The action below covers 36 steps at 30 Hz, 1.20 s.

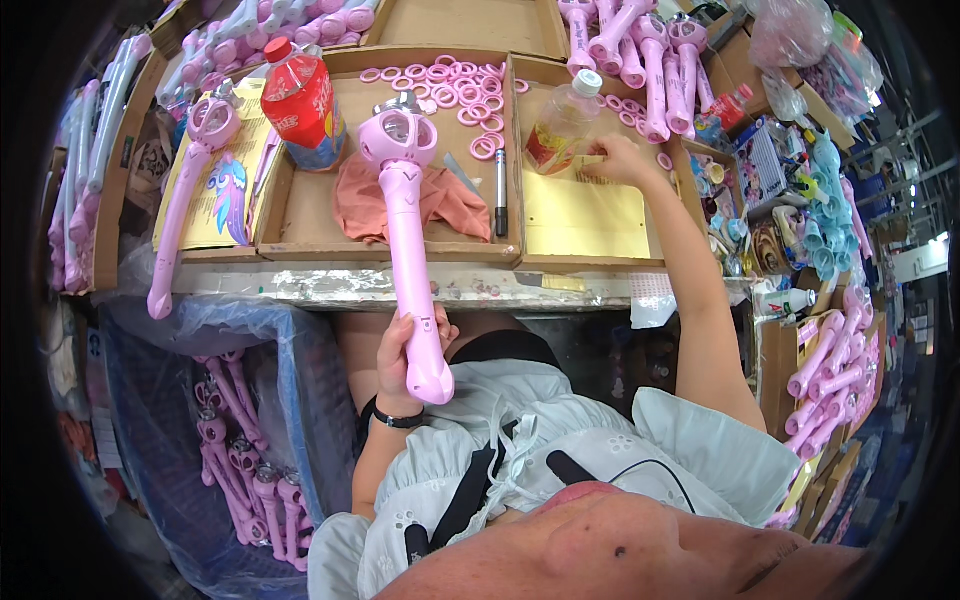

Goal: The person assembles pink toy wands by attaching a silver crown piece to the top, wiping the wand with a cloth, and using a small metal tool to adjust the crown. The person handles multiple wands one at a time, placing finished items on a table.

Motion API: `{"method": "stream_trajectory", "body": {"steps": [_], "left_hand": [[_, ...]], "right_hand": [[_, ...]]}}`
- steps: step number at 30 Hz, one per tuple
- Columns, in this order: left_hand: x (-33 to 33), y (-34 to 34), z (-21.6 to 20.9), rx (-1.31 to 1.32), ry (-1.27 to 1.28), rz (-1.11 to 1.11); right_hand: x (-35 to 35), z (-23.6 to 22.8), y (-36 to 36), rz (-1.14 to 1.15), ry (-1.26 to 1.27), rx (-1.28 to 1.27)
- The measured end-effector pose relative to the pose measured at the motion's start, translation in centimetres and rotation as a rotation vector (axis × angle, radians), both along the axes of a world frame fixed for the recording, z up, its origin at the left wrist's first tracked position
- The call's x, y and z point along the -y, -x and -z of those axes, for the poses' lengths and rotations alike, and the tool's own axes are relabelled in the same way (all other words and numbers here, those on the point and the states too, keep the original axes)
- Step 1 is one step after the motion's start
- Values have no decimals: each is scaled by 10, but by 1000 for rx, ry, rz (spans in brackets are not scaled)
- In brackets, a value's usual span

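Over the orange cloth (360, 205), head end up, sits the pink wand (405, 230); can't tell if it touches the fabric. Your left hand (394, 362), on your side of the cloth, is clamped round the lower handle, probably because that slim tube is the easy part to wrap and it leaves the bulky head free. Your right hand (618, 163), right of the cloth, has its fingers bent in close together over the yellow sheets (590, 225), just beside the clear bottle (562, 130); can't tell if they pinch anything.

Pink rings (470, 92) lie loose beyond the cloth, likely spread so you can pick singles. The marker (501, 190) lies right of it, presumably for quick reach. The red-capped bottle (298, 115) stands beyond and left.

Materials: wand looks smooth, hard plastic, long handle, round cage-like head with openings; rings glossy, thin hoops; cloth soft, crumpled; sheets flat, papery; tray (385, 254) around the cloth is brown cardboard, low-walled.
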State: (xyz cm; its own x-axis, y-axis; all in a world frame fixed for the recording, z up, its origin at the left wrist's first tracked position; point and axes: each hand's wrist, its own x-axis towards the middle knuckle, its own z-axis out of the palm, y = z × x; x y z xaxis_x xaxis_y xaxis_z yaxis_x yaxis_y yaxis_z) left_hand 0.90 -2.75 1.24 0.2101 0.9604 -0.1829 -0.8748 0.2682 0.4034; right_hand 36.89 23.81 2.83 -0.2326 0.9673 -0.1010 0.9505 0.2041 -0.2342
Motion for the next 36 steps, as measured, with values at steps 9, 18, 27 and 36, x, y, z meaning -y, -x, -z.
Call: {"method": "stream_trajectory", "body": {"steps": [9,18,27,36], "left_hand": [[-1,3,1,8,-22,16],[0,-1,3,29,-24,-2],[1,-3,6,17,-2,-15],[-5,5,-8,-103,10,-41]], "right_hand": [[33,33,-4,-34,-509,-51],[37,53,2,-62,-746,-89],[43,51,1,-46,-694,-241],[25,52,-42,331,-78,-1545]]}}
